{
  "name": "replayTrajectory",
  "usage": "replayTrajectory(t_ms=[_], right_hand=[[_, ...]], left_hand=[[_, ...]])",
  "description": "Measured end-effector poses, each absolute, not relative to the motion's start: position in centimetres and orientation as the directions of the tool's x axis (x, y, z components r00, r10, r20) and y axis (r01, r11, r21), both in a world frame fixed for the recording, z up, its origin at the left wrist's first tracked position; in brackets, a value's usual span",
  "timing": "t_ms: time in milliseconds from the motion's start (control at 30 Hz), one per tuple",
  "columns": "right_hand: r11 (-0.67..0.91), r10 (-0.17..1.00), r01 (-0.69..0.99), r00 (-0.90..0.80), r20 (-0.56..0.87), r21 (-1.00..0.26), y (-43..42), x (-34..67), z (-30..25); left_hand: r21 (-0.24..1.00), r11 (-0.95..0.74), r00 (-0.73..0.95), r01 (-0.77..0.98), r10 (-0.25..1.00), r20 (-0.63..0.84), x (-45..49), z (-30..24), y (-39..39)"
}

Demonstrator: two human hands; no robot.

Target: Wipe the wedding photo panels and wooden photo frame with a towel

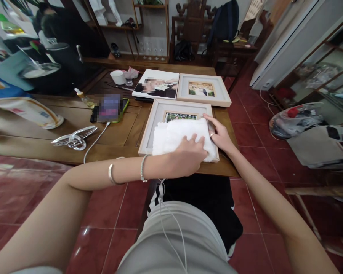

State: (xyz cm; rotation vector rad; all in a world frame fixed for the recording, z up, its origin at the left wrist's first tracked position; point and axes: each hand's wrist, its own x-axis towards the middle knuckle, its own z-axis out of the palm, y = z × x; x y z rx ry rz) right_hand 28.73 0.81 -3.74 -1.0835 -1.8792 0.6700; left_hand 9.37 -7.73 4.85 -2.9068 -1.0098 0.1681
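A white folded cloth lies over the lower part of a pale picture frame at the near edge of the wooden table. My left hand presses down on the cloth's near right part, fingers curled onto it. My right hand, a ring on one finger, rests on the frame's right edge, with its fingers stretched flat against the cloth's right side. The photo in the frame shows only as a strip above the cloth.
A second pale frame and an unframed photo canvas lie behind. A phone on a charging cable, a small bottle, a silvery butterfly ornament, a white cup and a glass stand to the left. A fan lies on the red tiles at right.
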Motion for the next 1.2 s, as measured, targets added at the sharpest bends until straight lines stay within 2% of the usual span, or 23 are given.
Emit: replayTrajectory(t_ms=[133, 300, 467, 633, 767, 867, 1067, 1200], right_hand=[[0.482, 0.876, 0.441, -0.274, 0.398, -0.757, 0.8, 28.7, -3.8], [0.513, 0.857, 0.426, -0.288, 0.426, -0.745, 0.7, 28.6, -3.6], [0.528, 0.848, 0.44, -0.314, 0.427, -0.726, 0.7, 28.5, -3.4], [0.497, 0.868, 0.481, -0.265, 0.42, -0.722, 0.8, 28.6, -3.7], [0.517, 0.856, 0.46, -0.292, 0.427, -0.722, 0.8, 28.7, -3.7], [0.527, 0.849, 0.438, -0.306, 0.431, -0.728, 0.8, 28.6, -3.7], [0.47, 0.882, 0.451, -0.275, 0.383, -0.759, 0.5, 28.4, -3.4], [0.445, 0.895, 0.46, -0.263, 0.36, -0.769, 0.2, 28.2, -3.0]], left_hand=[[-0.061, -0.682, 0.67, 0.729, 0.729, -0.139, 9.3, 5.1, -4.1], [-0.024, -0.587, 0.587, 0.809, 0.809, 0.004, 9.2, 6.3, 0.2], [-0.034, -0.684, 0.681, 0.729, 0.72, 0.135, 10.5, 5.6, 3.2], [0.055, -0.762, 0.761, 0.645, 0.648, 0.044, 11.8, 3.8, 5.4], [0.072, -0.768, 0.769, 0.636, 0.639, 0.019, 11.3, 3.6, 5.6], [0.023, -0.715, 0.715, 0.699, 0.699, -0.019, 10.1, 3.8, 4.8], [-0.2, -0.649, 0.668, 0.734, 0.743, 0.043, 7.2, 2.5, 2.9], [-0.202, -0.586, 0.612, 0.785, 0.785, 0.1, 4.1, 1.9, 2.6]])
